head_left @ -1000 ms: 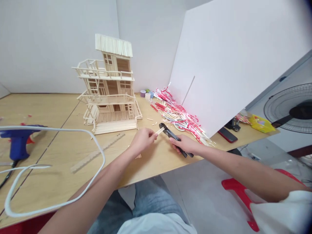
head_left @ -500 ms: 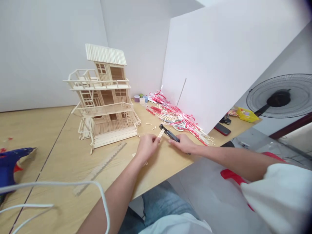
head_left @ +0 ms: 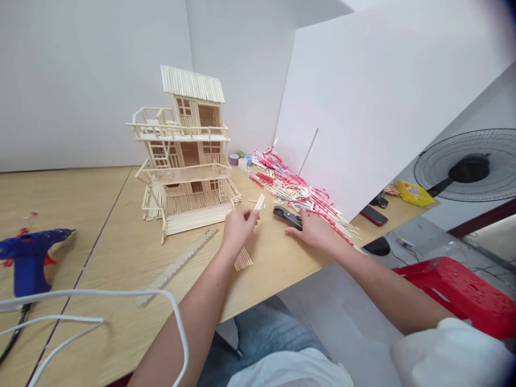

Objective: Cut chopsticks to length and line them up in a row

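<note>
A multi-storey popsicle-stick house model (head_left: 187, 156) stands on the wooden table (head_left: 97, 226), left of my hands. My left hand (head_left: 238, 231) pinches a short bundle of pale wooden sticks (head_left: 259, 202) at its fingertips. Beneath that hand, a small flat panel of glued sticks (head_left: 243, 259) lies on the table, partly hidden. My right hand (head_left: 312, 230) rests over the handles of black cutting pliers (head_left: 287, 217), which lie on the tabletop with the jaws pointing left. The two hands are close together, with a small gap between the sticks and the pliers.
A heap of red-and-white wrappers and sticks (head_left: 294, 193) leans against a white board (head_left: 363, 107). A notched wooden strip (head_left: 177, 263), blue glue gun (head_left: 28, 260) and white cable (head_left: 92, 294) lie left. A phone (head_left: 374, 215), fan (head_left: 467, 166) and red stool (head_left: 455, 295) are right.
The black pliers have dropped from my right hand's raised grip to lie on the table under it. The sticks now point upward from my left hand, and the stick panel shows below it.
</note>
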A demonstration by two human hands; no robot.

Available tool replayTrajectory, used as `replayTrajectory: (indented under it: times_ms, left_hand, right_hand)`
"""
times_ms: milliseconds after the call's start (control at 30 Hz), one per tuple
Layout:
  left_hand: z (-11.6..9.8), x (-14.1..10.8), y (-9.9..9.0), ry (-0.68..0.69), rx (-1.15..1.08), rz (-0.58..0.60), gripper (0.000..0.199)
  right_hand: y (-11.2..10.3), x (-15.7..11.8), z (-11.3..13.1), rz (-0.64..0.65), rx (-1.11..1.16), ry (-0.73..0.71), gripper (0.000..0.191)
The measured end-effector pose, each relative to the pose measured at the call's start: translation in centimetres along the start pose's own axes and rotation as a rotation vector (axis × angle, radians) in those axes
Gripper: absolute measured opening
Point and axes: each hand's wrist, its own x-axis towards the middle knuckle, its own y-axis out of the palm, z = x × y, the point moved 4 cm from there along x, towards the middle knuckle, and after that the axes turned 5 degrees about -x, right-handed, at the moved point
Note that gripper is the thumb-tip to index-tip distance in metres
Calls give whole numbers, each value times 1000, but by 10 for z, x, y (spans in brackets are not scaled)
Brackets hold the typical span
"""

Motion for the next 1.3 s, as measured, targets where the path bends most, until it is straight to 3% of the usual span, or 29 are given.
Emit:
replayTrajectory:
  times_ms: [100,200,333,433,500,600,667,733,867,967,1133,1200,1300]
  left_hand:
    - [-2,2,-6,-18,-42,-43,39]
    - [-6,-7,-18,-25,-26,-78,36]
    - [-14,-44,-36,37,126,-120,33]
    - [-20,-81,-31,75,273,-111,36]
    - [-23,-102,-17,94,266,-99,35]
    - [-23,-121,8,67,65,-94,31]
    - [-18,-126,20,15,-73,-113,32]
    - [-13,-128,23,-29,-124,-132,32]
    - [-4,-136,12,-50,72,-141,32]
    - [0,-146,-7,-27,204,-191,33]
    - [12,-158,-35,-33,246,-313,31]
    - [17,-161,-43,-45,249,-346,30]
    - [20,-163,-48,-48,232,-357,32]
  right_hand:
    - [14,-9,1,-122,-214,-1,81]
    - [26,-12,-1,-215,-220,-19,81]
    - [25,-14,-2,-320,-129,-71,80]
    - [14,-27,14,-380,190,-181,65]
    - [10,-37,33,-242,637,-267,53]
    - [18,-49,68,233,1301,-253,46]
    - [22,-51,84,403,1538,-199,41]
    - [24,-47,91,460,1620,-168,38]
    - [27,-28,92,549,1468,-194,38]
    - [24,-18,93,537,1093,-264,29]
    - [5,-19,110,256,515,-390,26]
    - [2,-23,116,147,392,-391,25]
    - [6,-27,119,97,319,-353,19]
